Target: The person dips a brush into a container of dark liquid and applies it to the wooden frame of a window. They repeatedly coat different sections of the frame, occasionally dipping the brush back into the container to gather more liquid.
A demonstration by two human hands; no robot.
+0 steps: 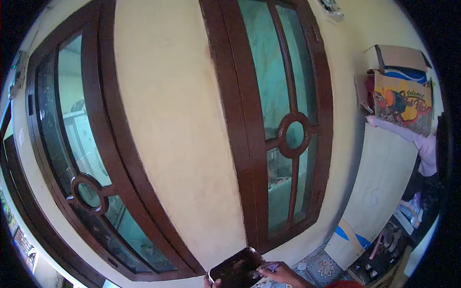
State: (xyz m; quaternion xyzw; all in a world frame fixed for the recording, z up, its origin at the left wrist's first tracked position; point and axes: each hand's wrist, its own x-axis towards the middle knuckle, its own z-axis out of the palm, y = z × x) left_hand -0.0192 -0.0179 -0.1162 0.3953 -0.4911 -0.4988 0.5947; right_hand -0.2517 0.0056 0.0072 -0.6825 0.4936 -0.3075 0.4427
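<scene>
At the bottom edge, my left hand (212, 282) grips the near left side of a dark container (235, 267) with a pale rim; the inside is dark brown with lighter smears. My right hand (282, 274) is closed at the container's right side, its fingers around a slim tool with a purplish handle (272, 265). The working end of that tool is too small to make out. Above the container stands a cream wall (177, 120) between two brown-framed windows, the right window (247, 144) being nearer to my hands.
Another person's sleeved arm (396, 128) reaches to a stack of cardboard and a printed bag (403, 103) on the right. Below it leans a large pale board (379, 177). Patterned floor tiles (326, 268) and a clutter of shoes (391, 242) lie at the lower right. The left window (108, 144) is glazed.
</scene>
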